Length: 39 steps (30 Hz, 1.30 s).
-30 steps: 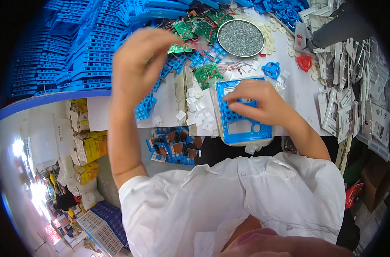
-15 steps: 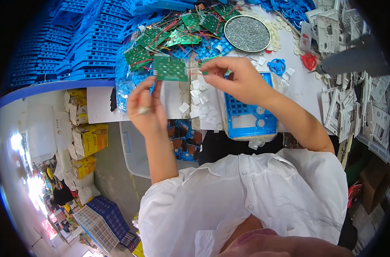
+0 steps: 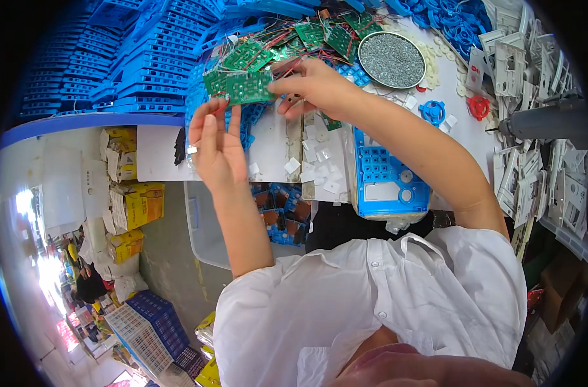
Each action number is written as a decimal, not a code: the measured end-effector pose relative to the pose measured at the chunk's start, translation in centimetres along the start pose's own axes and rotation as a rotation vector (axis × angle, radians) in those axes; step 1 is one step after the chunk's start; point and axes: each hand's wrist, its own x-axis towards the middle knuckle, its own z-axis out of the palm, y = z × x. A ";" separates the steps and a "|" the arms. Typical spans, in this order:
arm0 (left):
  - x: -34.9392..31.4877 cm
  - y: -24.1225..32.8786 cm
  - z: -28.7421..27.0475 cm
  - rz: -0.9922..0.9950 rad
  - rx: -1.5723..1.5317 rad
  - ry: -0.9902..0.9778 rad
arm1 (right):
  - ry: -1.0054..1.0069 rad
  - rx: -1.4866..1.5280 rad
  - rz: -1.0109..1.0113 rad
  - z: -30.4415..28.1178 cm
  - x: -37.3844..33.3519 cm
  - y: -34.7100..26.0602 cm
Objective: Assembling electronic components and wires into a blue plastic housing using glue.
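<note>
My right hand reaches over the bench, its thumb and fingers closed on the right edge of a green circuit board. Solder points dot the board's visible face. Just below the board's left corner is my left hand, palm turned up and fingers apart, with a ring on one finger. Its fingertips are beside the board and a bit of red wire; whether they touch is unclear. Nearer me on the bench lies a blue plastic housing with rows of square holes. A small green board lies partly hidden below my right forearm.
More wired green boards are heaped behind my hands. Blue housings stand stacked at left. A round tray of small metal parts, blue rings, a red ring and white panels lie right. Below is a clear bin.
The board has gone from my left hand's grip to my right hand's, farther back over the heap. My left hand has opened its fingers beneath it. The view has shifted slightly.
</note>
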 end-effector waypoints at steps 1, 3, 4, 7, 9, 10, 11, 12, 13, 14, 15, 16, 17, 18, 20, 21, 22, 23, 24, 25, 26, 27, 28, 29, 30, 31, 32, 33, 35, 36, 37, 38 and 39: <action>-0.1 -0.3 0.5 0.022 -0.003 0.043 | -0.062 0.002 0.031 -0.4 0.9 -0.2; 0.1 -0.7 1.2 0.043 0.039 0.067 | -0.012 0.059 -0.005 -0.4 2.0 -0.2; 0.4 -0.7 1.5 0.055 0.061 0.077 | 0.012 0.088 -0.026 -0.2 2.4 -0.4; 2.2 -0.4 3.8 0.103 0.073 0.185 | -0.002 0.134 -0.131 0.0 3.3 -1.2; 4.0 0.2 5.5 0.080 0.059 0.224 | -0.064 0.211 -0.254 0.1 4.5 -1.6; 5.2 0.0 5.9 0.019 0.118 0.148 | -0.058 0.211 -0.282 0.3 4.3 -2.2; 6.3 0.1 6.0 -0.036 0.181 0.078 | -0.059 0.214 -0.309 0.9 4.0 -2.9; 7.5 0.3 6.0 -0.093 0.244 0.007 | -0.058 0.217 -0.336 1.3 3.6 -3.6; 9.2 0.6 6.1 -0.079 0.311 0.028 | -0.103 0.148 -0.329 0.7 2.8 -4.2; 11.0 1.6 5.8 -0.065 0.380 0.049 | -0.061 0.070 -0.336 -0.1 2.2 -4.7; 12.7 3.0 4.8 -0.083 0.342 0.042 | -0.017 -0.011 -0.343 -1.0 1.6 -5.1; 14.6 4.9 3.1 -0.095 0.320 0.009 | 0.019 -0.092 -0.350 -1.8 1.2 -5.4; 14.5 8.5 3.0 -0.062 0.310 -0.038 | 0.050 -0.043 -0.344 -2.4 1.1 -5.4; 14.5 9.6 3.8 0.004 0.314 -0.002 | 0.060 -0.052 -0.347 -3.9 0.9 -5.1; 14.1 12.5 3.4 0.023 0.141 -0.265 | 0.055 -0.054 -0.351 -6.1 0.4 -4.9; 13.5 13.4 3.5 0.011 0.144 -0.249 | 0.058 -0.082 -0.338 -6.7 0.1 -4.8; 13.1 14.1 3.7 -0.002 0.145 -0.239 | 0.063 -0.118 -0.324 -6.8 -0.2 -4.9; 12.2 14.1 4.0 0.004 0.239 -0.249 | 0.066 -0.152 -0.311 -6.8 -0.6 -5.0; 11.1 13.7 4.5 0.011 0.335 -0.258 | 0.069 -0.186 -0.299 -6.6 -1.1 -5.0; 9.2 11.9 6.3 0.027 0.444 -0.210 | 0.089 -0.224 -0.285 -6.8 -1.7 -5.0; 8.2 9.5 6.8 -0.087 0.430 -0.300 | 0.085 -0.325 -0.440 -7.4 -2.8 -4.7; 5.6 8.8 7.9 -0.129 0.460 -0.324 | 0.037 -0.401 -0.595 -6.9 -3.8 -4.4; 3.8 8.2 7.3 -0.148 0.487 -0.387 | -0.029 -0.471 -0.751 -6.2 -4.4 -4.2; 2.1 7.2 7.1 -0.181 0.481 -0.378 | -0.113 -0.450 -0.733 -6.1 -5.2 -4.0; 0.9 6.6 7.3 -0.186 0.453 -0.384 | -0.194 -0.428 -0.714 -6.1 -5.9 -3.8; -0.3 5.9 7.4 -0.200 0.421 -0.391 | -0.268 -0.405 -0.686 -6.2 -6.8 -3.3; -1.1 5.2 7.4 -0.216 0.389 -0.399 | -0.339 -0.379 -0.658 -6.2 -7.6 -2.9; -1.4 4.8 6.6 -0.264 0.361 -0.376 | -0.413 -0.300 -0.455 -6.2 -8.4 -3.2; -1.4 4.6 6.5 -0.299 0.279 -0.339 | -0.409 -0.292 -0.401 -7.1 -8.2 -2.4; -1.6 4.3 6.6 -0.315 0.240 -0.319 | -0.408 -0.287 -0.373 -7.5 -8.4 -2.1; -1.7 4.2 7.0 -0.303 0.223 -0.251 | -0.412 -0.285 -0.380 -7.5 -8.7 -2.2; -1.6 4.2 6.8 -0.303 0.214 -0.256 | -0.416 -0.280 -0.321 -7.8 -9.0 -2.3; -1.4 4.4 6.2 -0.302 0.205 -0.260 | -0.421 -0.275 -0.263 -8.0 -9.2 -2.2</action>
